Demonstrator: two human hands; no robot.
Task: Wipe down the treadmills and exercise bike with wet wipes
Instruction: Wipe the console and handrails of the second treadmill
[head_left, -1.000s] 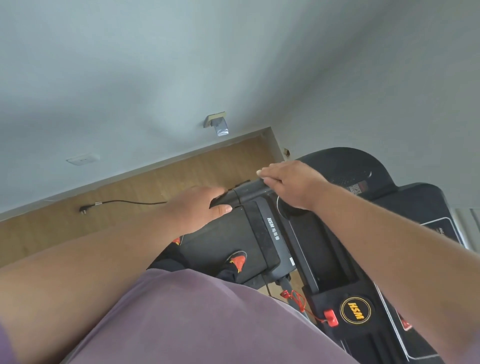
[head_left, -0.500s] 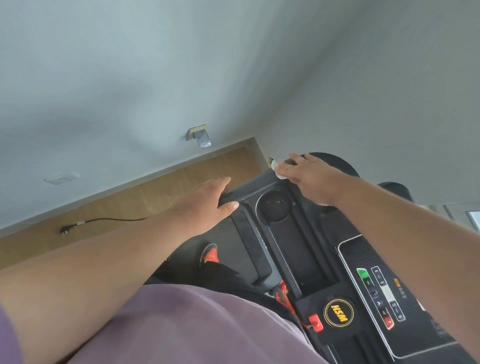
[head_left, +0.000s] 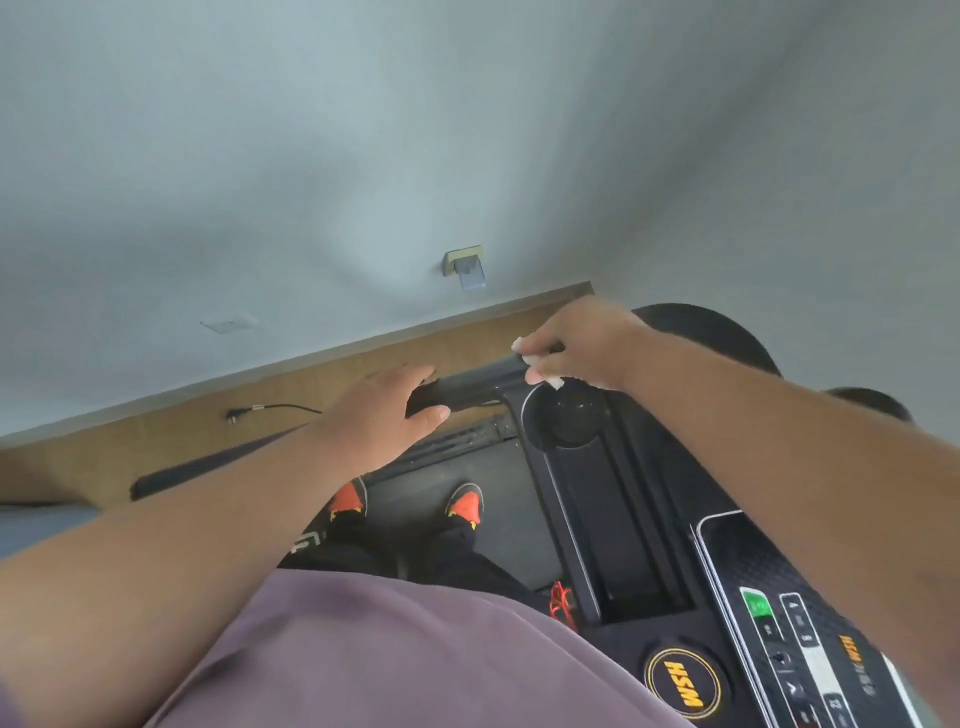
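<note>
Head view: we look down past a purple shirt (head_left: 415, 654) at our two bare arms reaching forward over a black treadmill (head_left: 613, 525). We take its cup holder (head_left: 563, 415) as our landmark.

Our left hand (head_left: 384, 410) lies just left of the cup holder, at the outer end of the handlebar (head_left: 467, 388). The fingers go over the far side of the bar and the thumb comes under the near side, so the hand grasps the bar loosely. The forearm runs back toward the lower left corner.

Our right hand (head_left: 582, 348) sits at the far rim of the cup holder, fingers curled and pinching a small white wipe (head_left: 540, 370). The wipe touches the handlebar where it joins the console, at the cup holder's upper left edge. That forearm crosses above the right side of the console.

The cup holder looks dark inside; we cannot tell whether anything is in it. The long tray (head_left: 623, 540) just nearer than it shows only its black bottom.

Nearer than the tray sit a round yellow badge (head_left: 681, 679) and a button panel (head_left: 800, 644). A red cord (head_left: 561, 603) hangs beside the tray's near end. Our orange shoes (head_left: 465, 506) stand on the belt (head_left: 415, 499), left of and below the cup holder.

Left of the handlebar lies open wood floor (head_left: 260, 395) up to the wall (head_left: 363, 156), with a black cable (head_left: 275, 409) on it.
</note>
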